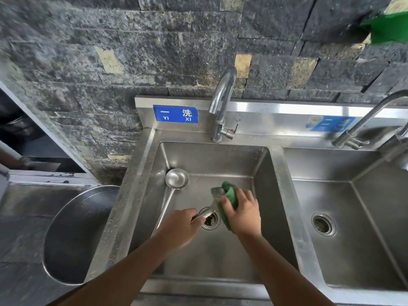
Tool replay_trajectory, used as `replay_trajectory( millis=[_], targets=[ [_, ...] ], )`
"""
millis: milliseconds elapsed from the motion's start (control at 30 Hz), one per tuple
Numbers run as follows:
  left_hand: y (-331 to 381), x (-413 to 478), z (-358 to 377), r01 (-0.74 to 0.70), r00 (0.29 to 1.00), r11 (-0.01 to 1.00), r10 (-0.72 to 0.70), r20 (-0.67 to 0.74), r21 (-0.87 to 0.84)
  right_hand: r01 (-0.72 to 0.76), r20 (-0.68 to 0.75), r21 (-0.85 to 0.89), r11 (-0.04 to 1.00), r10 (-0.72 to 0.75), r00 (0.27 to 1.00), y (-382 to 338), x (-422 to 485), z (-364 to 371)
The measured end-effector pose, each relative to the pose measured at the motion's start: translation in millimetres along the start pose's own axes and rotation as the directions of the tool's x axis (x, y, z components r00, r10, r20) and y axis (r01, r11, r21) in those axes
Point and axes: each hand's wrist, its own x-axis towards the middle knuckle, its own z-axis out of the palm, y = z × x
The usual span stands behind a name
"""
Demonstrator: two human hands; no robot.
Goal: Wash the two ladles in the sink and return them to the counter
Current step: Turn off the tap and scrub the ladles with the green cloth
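Over the left sink basin (262, 195), my left hand (178, 228) grips the handle of a steel ladle (215, 195), whose bowl is partly hidden. My right hand (242, 213) holds a green cloth (230, 196) pressed against that ladle's bowl, just above the drain (210, 220). A second steel ladle (176, 178) lies in the same basin at the left, bowl toward the back corner, handle running down toward my left hand. No water is seen coming from the faucet (223, 102).
A second basin (364, 228) with its own drain and a faucet (362, 131) lies to the right. A large steel bowl (75, 235) sits on the dark counter at the left. A rough stone wall rises behind the sink, with a blue label (175, 114) on the backsplash.
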Motion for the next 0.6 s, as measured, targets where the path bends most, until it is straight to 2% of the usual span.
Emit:
replay_trajectory(
  millis=[67, 133, 200, 267, 333, 400, 467, 533, 600],
  targets=[
    [-0.6, -1.0, -0.6, -0.02, 1.0, 1.0, 0.02, -0.001, -0.009, -0.204, 0.129, 0.2, 0.958, 0.181, 0.975, 3.7, 10.0, -11.7],
    [-1.5, -3.3, -3.3, -0.044, 0.999, 0.999, 0.044, 0.021, 0.005, -0.42, 0.309, 0.31, 0.853, 0.328, 0.893, 12.2, 25.2, -19.7],
    [-0.4, -6.1, -5.6, -0.07, 0.997, 0.997, 0.069, 0.035, 0.03, -0.581, 0.443, 0.307, 0.754, 0.428, 0.788, 22.4, 41.4, -22.7],
    [3.4, -9.2, -7.0, -0.094, 0.995, 0.994, 0.091, 0.046, 0.065, -0.659, 0.521, 0.226, 0.717, 0.483, 0.704, 24.6, 52.6, -24.1],
    [8.3, -10.1, -8.6, -0.094, 0.995, 0.991, 0.09, 0.044, 0.096, -0.632, 0.528, 0.191, 0.751, 0.465, 0.711, 19.9, 60.6, -20.6],
    [12.2, -7.9, -13.1, -0.077, 0.997, 0.989, 0.074, 0.033, 0.126, -0.561, 0.479, 0.234, 0.794, 0.408, 0.777, 7.5, 63.8, -15.8],
    [12.9, -5.1, -19.7, -0.055, 0.998, 0.984, 0.05, 0.03, 0.172, -0.405, 0.424, 0.184, 0.895, 0.299, 0.855, -7.7, 59.4, -14.4],
    [11.5, -3.0, -22.4, -0.028, 0.999, 0.981, 0.018, 0.05, 0.194, -0.206, 0.386, 0.045, 0.977, 0.174, 0.906, -18.2, 48.6, -9.5],
    [10.9, -0.6, -20.8, -0.003, 0.997, 0.983, -0.011, 0.073, 0.185, 0.015, 0.32, -0.136, 0.991, 0.03, 0.947, -27.0, 30.9, -3.0]
  ],
)
